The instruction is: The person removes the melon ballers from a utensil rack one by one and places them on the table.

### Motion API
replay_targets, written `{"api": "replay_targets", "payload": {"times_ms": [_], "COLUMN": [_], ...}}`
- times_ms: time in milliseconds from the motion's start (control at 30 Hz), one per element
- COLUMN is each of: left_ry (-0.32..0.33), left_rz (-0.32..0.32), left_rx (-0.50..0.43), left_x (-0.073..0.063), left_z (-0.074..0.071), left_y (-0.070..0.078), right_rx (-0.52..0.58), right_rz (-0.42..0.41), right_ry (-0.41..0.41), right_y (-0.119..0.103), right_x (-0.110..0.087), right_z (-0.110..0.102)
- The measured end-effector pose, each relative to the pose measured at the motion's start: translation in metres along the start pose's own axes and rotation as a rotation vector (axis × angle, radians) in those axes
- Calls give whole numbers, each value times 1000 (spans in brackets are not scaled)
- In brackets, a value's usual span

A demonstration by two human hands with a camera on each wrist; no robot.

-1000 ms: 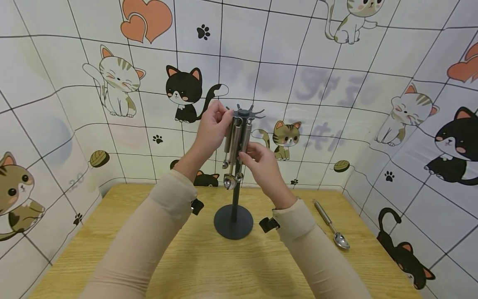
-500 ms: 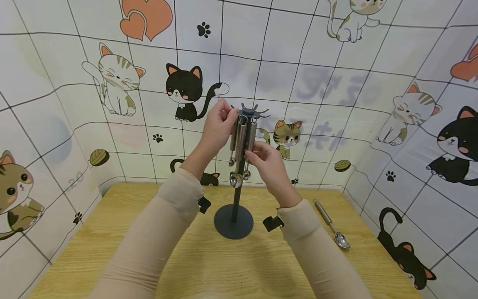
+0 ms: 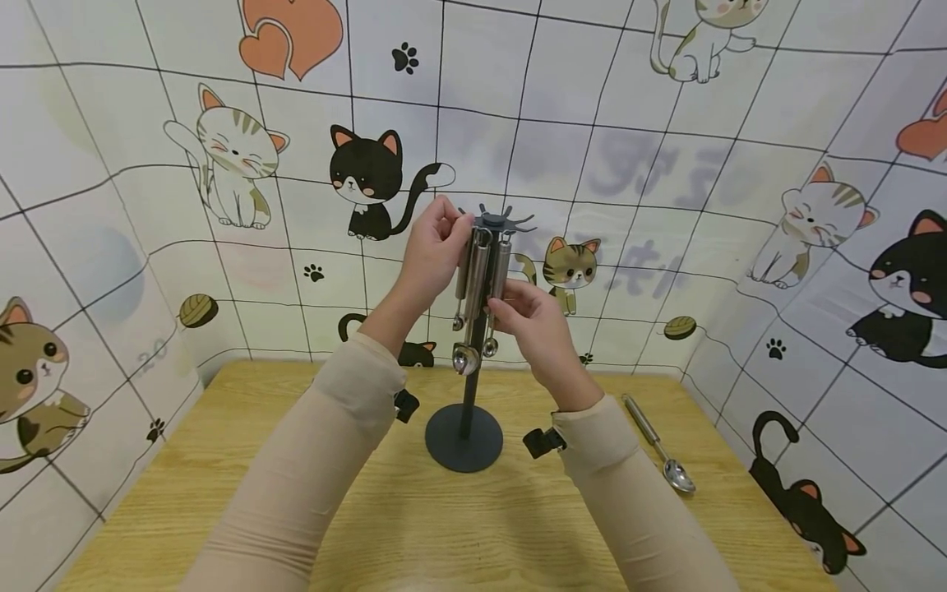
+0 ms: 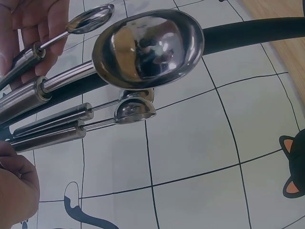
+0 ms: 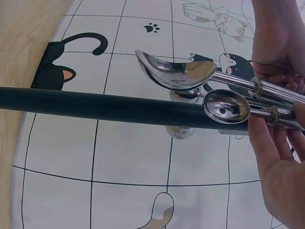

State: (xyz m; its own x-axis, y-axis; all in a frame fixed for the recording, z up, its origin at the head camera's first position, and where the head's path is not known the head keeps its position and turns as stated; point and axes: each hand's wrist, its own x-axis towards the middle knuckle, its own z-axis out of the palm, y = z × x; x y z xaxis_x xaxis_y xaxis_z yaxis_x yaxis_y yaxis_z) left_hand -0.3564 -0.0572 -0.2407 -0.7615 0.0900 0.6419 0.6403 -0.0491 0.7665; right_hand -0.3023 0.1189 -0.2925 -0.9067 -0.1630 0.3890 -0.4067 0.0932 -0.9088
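Several metal measuring scoops hang from the hooked top (image 3: 494, 220) of a dark upright stand (image 3: 468, 403). The biggest, a large oval scoop (image 4: 150, 47), hangs at the front, its bowl lowest. My left hand (image 3: 434, 247) pinches at the hooks, at the upper handle end of a small scoop (image 4: 136, 110) on the left. Lower down on the right, my right hand (image 3: 534, 329) holds the handle of another small scoop (image 5: 227, 106) between thumb and fingers. In the right wrist view the large scoop's bowl overlaps the stand's pole (image 5: 119, 109).
A loose metal scoop (image 3: 658, 444) lies on the wooden table (image 3: 414, 526) to the right. The stand's round base (image 3: 464, 440) stands mid-table. A white sheet with printed cats (image 3: 366, 173) rises behind and at both sides.
Both hands and the stand's top with the hanging scoops shifted a little right, while the base stayed. Over the last half second the hands barely moved; the large scoop swung slightly left.
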Motion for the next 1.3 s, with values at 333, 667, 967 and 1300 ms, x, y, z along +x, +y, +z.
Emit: {"api": "replay_targets", "payload": {"times_ms": [333, 667, 967, 1300], "left_ry": [3, -19, -52, -56], "left_rz": [0, -10, -29, -50], "left_rx": [-20, 17, 48, 50], "left_x": [0, 3, 6, 4], "left_z": [2, -1, -6, -9], "left_y": [4, 2, 6, 10], "right_rx": [-4, 0, -11, 32], "right_rz": [-57, -44, -38, 9], "right_ry": [-1, 16, 2, -37], "right_y": [-9, -9, -8, -2], "right_x": [-4, -6, -12, -19], "right_z": [-5, -7, -12, -21]}}
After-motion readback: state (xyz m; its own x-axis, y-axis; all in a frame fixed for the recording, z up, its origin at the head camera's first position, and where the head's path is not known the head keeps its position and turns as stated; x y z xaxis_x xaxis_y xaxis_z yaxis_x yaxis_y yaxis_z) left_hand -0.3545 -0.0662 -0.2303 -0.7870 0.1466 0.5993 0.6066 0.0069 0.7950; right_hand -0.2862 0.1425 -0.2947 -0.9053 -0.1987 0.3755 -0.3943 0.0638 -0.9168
